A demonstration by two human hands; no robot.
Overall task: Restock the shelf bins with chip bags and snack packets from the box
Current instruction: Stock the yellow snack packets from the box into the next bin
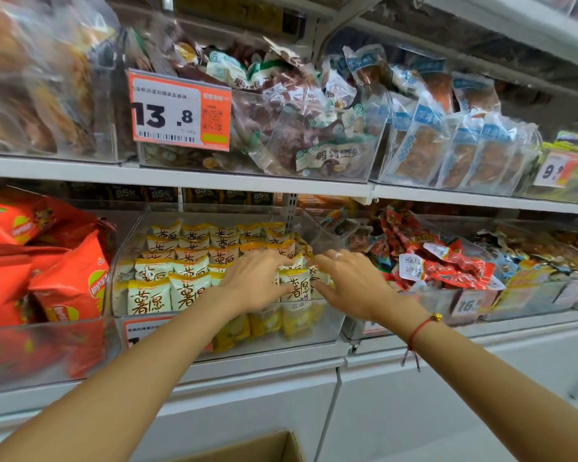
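— Hands first: what are they doing?
— Both reach into the middle clear bin [327, 323] on the lower shelf. Left hand [254, 285] lies flat over the packets [184, 265], fingers spread and fairly straight, its thumb against the front of one upright packet. Right hand [351, 281] comes in from the other side, fingers extended and pressing the same packet's right edge — a ring shows on one finger, a red cord [417, 331] on the wrist.
— So is that packet gripped?
— Squeezed between the two hands rather than wrapped; neither hand curls round it.
— Packets?
— White and yellow, standing in neat rows that fill the bin, front row against the clear wall.
— Box?
— Only a cardboard corner [267, 445] at the bottom edge, below the arms; its contents are out of view.
— Neighbours?
— Red chip bags [70, 278] in the bin to the left, red wrapped snacks [447, 261] to the right. Above, a price tag [181, 110] reading 13.8 on a bin of brown snack packs.
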